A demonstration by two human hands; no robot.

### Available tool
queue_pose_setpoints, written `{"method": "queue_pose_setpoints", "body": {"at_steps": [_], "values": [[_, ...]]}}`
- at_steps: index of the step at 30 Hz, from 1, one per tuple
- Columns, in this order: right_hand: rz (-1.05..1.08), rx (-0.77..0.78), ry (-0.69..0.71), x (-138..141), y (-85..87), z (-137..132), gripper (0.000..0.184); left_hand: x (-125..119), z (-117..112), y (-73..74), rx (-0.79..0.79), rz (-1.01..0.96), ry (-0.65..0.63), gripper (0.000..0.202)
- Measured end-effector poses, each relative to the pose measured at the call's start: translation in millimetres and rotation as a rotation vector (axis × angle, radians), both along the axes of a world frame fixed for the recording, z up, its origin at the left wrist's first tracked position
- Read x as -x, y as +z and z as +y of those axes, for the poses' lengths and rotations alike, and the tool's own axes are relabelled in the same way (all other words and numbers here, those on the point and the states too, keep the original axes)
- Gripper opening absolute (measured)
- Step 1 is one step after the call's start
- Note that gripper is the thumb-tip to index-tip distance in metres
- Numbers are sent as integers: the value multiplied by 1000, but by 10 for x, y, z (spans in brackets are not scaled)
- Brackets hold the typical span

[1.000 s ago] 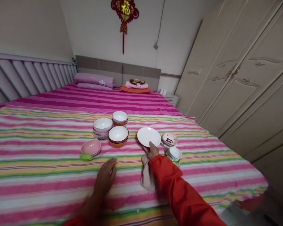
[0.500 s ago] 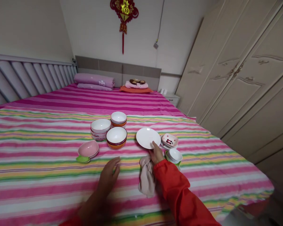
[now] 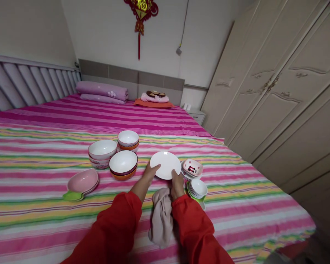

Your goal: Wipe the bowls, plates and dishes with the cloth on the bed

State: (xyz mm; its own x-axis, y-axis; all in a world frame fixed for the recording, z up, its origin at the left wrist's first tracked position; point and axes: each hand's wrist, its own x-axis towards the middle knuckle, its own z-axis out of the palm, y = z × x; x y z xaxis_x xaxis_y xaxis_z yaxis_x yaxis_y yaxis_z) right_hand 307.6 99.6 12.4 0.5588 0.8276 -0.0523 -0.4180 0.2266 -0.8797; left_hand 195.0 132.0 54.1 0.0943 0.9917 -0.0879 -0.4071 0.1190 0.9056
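Note:
A white plate [image 3: 165, 164] is held just above the striped bedspread [image 3: 44, 205]. My left hand [image 3: 150, 173] grips its left rim and my right hand [image 3: 177, 183] grips its near right rim. A beige cloth [image 3: 161, 214] hangs from my right hand, down between my red sleeves. Just left of the plate stand stacked bowls with white insides [image 3: 123, 164].
More bowl stacks [image 3: 102, 152] [image 3: 128, 140] stand behind. A pink dish on a green one [image 3: 82, 182] lies to the left. Small dishes [image 3: 192, 168] and small white bowls [image 3: 198, 188] sit right of the plate. A wardrobe [image 3: 277, 91] lines the right side; pillows [image 3: 102, 91] lie by the headboard.
My left hand left the bedspread and moved forward and right to take hold of the plate's left rim. The right hand and cloth shifted slightly with the plate.

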Motion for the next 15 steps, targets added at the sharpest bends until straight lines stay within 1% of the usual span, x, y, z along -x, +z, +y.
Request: {"method": "queue_pose_setpoints", "body": {"at_steps": [2, 4, 7, 12, 15], "values": [[13, 2, 3, -1, 26, 22, 58, -2, 62, -2, 44, 4, -4, 51], [7, 51, -22, -20, 44, 49, 56, 12, 114, 2, 92, 16, -9, 46], [-23, 109, -44, -64, 51, 68, 53, 37, 152, 18, 140, 32, -10, 45], [-30, 143, -22, -113, 56, 48, 49, 48, 102, 50, 173, 26, 15, 46], [-21, 162, -3, -127, 94, 25, 46, 44, 21, 38, 187, 34, 72, 47]]}}
